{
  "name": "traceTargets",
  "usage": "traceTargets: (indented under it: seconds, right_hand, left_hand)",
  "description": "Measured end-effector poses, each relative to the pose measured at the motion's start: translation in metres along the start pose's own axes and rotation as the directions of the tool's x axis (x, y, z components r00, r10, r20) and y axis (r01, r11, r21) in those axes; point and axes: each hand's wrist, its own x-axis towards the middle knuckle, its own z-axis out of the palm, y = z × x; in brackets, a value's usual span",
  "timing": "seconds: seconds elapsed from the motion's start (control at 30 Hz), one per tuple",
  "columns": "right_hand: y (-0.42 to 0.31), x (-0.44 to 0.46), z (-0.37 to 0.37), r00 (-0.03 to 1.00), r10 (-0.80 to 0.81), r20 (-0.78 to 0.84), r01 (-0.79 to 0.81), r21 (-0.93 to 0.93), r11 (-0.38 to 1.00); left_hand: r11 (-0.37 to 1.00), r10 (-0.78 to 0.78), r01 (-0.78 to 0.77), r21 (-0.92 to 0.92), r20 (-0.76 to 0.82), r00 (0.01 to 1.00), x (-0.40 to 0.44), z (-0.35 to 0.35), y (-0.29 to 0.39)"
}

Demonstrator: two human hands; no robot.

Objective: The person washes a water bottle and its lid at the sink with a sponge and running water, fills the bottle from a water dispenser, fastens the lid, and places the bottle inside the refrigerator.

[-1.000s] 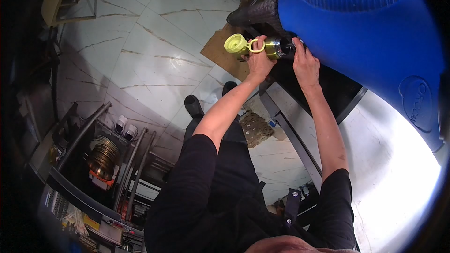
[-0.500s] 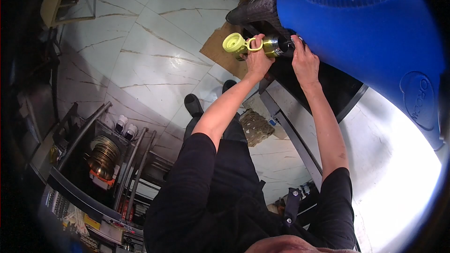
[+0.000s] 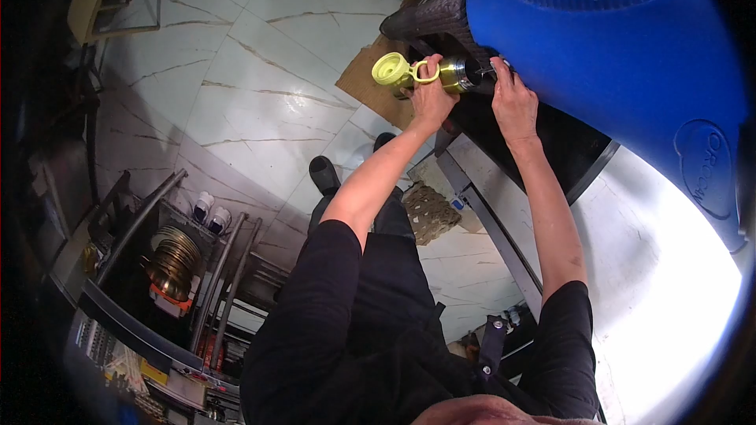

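My left hand (image 3: pixel 430 104) is wrapped round a shiny yellow-green metal bottle (image 3: pixel 453 76), tilted on its side with its open mouth to the right. A pale yellow cap (image 3: pixel 390 68) with a carry loop is held in the same hand, one finger near the loop. My right hand (image 3: pixel 514 110) is closed at what looks like a small tap (image 3: pixel 487 71), just beyond the bottle's mouth. The tap is at the lower edge of a large blue plastic container (image 3: pixel 598 55). Fingers partly hide it.
A black stand (image 3: pixel 535 142) supports the blue container. Below left is a metal rack (image 3: pixel 228 283) with a stack of brass-coloured bowls (image 3: pixel 175 264). A brown mat (image 3: pixel 431 214) and cardboard (image 3: pixel 370 79) lie on the tiled floor (image 3: pixel 260 102).
The bottle and cap in my left hand have shifted slightly left, so more of the bottle's mouth shows. My right hand has barely moved.
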Motion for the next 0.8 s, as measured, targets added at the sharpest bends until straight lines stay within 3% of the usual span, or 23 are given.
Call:
traceTargets:
  seconds: [0.13, 0.8]
  right_hand:
    - [0.001, 0.0, 0.001, 1.0, -0.006, -0.01, 0.006, 0.003, 1.0]
    - [0.0, 0.0, 0.002, 1.0, 0.017, -0.001, -0.017, 0.031, 0.999]
  left_hand:
    - [0.989, -0.094, 0.107, -0.102, 0.128, 0.987, 0.002, 0.004, -0.008]
    - [0.999, -0.043, 0.042, 0.01, 0.066, 0.997, -0.001, -0.003, -0.005]
